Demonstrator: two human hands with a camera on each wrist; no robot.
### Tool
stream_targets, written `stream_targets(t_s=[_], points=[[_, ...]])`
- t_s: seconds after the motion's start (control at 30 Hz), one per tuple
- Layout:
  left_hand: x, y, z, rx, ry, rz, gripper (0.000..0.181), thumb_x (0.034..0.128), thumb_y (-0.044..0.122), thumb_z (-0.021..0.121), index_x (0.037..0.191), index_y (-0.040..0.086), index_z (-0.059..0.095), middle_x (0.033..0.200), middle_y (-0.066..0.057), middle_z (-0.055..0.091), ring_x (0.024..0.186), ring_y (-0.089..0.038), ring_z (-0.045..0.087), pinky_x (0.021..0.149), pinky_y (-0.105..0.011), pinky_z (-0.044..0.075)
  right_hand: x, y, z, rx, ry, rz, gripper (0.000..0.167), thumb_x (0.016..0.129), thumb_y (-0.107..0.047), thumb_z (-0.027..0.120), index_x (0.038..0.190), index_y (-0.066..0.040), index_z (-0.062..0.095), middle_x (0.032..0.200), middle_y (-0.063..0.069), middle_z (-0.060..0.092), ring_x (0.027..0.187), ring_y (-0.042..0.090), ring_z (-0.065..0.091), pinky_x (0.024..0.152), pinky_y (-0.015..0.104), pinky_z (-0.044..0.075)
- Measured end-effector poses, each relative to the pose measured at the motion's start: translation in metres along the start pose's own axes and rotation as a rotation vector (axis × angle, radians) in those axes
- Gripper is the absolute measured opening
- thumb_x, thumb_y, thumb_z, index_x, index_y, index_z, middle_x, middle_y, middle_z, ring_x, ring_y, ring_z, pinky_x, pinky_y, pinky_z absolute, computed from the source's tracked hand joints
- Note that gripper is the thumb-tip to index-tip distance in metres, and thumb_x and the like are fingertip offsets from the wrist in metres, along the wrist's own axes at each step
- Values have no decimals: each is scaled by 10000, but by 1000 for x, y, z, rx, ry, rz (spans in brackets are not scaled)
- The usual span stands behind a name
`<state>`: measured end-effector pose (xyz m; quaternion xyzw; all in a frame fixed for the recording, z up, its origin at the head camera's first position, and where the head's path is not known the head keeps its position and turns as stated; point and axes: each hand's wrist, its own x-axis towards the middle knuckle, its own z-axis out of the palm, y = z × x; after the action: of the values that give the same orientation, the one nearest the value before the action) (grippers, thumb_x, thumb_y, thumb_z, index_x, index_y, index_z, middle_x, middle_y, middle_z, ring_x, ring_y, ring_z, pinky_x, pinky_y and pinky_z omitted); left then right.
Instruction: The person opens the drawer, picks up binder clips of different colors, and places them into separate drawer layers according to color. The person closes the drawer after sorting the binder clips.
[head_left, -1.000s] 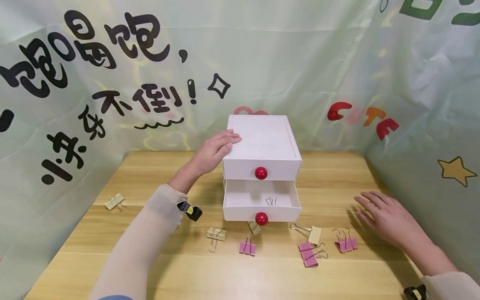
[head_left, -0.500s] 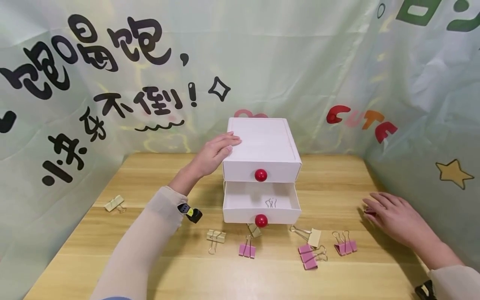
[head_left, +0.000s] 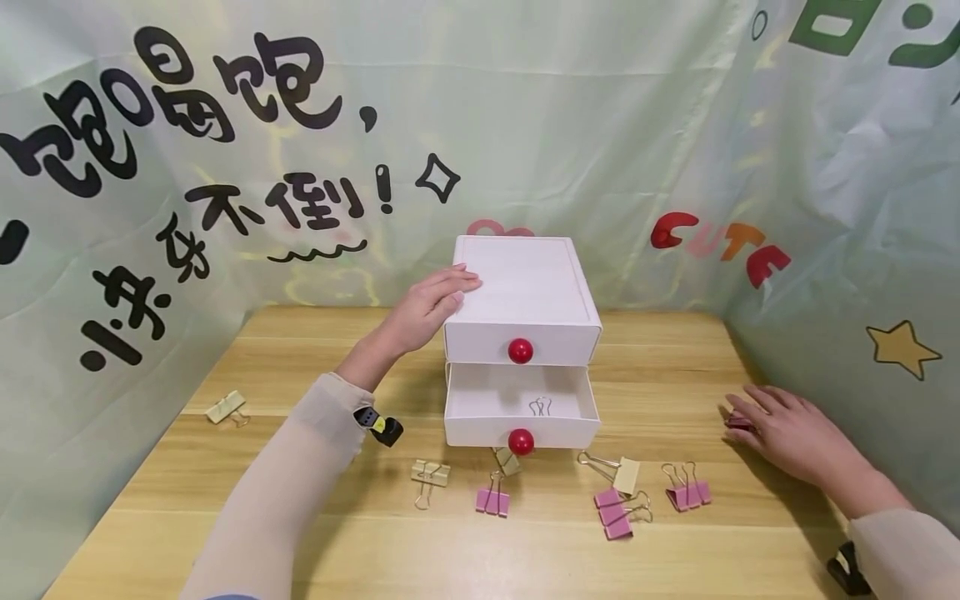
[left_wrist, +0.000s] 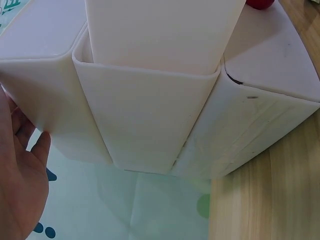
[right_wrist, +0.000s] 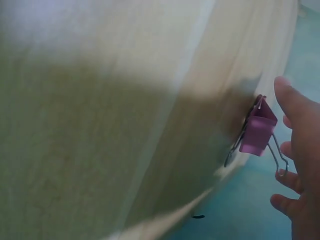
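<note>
My left hand (head_left: 423,308) rests on the top left edge of a white drawer unit (head_left: 525,279), with its thumb at the side. Below the top drawer, another drawer (head_left: 465,392) is pulled out, a clip's wire handles (head_left: 540,407) showing inside. At the table's right side, my right hand (head_left: 787,433) is over a pink binder clip (right_wrist: 258,132). In the right wrist view the clip sits between thumb and fingers, and one fingertip is at its wire handle; no firm grip shows. The hand partly covers the clip in the head view.
Pink binder clips (head_left: 688,496) and cream binder clips (head_left: 430,473) lie in front of the unit. One cream clip (head_left: 225,407) lies far left. Red knobs (head_left: 521,351) stick out from the drawers. A printed cloth (head_left: 562,125) hangs around the table.
My right hand has moved slightly right and down onto the pink binder clip, which now shows beside its fingers. My left hand stays on the drawer unit.
</note>
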<state>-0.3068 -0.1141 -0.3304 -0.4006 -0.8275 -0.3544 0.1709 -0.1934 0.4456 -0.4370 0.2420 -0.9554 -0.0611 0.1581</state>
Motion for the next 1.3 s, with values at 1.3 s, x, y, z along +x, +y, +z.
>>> stream_targets(t_s=[1.3], points=[[0,-3,1,0,14,10,364,1043,197,425,1316,54,618,1376,-71,567,1402,-193,354,1167,-363,238,7,-26,5,88,112,-40,355,813,-192,768,1101,-1,692,1164,248,628,1068,439,563,817,607,492]])
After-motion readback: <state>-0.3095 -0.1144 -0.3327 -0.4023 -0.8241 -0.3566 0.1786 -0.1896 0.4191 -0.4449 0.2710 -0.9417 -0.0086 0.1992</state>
